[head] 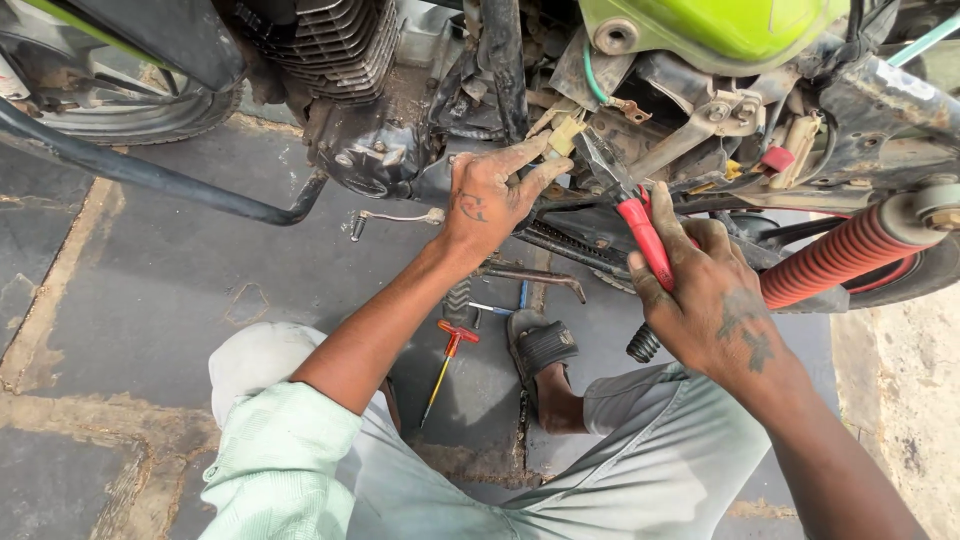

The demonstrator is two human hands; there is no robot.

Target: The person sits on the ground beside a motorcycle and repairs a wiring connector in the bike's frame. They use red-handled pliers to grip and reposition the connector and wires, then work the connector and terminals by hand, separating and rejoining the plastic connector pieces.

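Note:
My left hand (492, 195) pinches a small cream plastic wiring connector (565, 135) under the green-tanked motorcycle (720, 30). My right hand (705, 290) grips red-handled pliers (640, 225), whose dark jaws reach up to the connector. Both hands are grimy and work close to the frame, among wires and brackets just right of the engine (360, 120).
A red rear shock spring (840, 255) slants at the right. On the dark paved ground lie a red-handled screwdriver (447, 360), a gear lever (395, 217) and a metal tool (530, 275). My sandalled foot (540, 350) rests between my knees. A wheel (130, 110) is at upper left.

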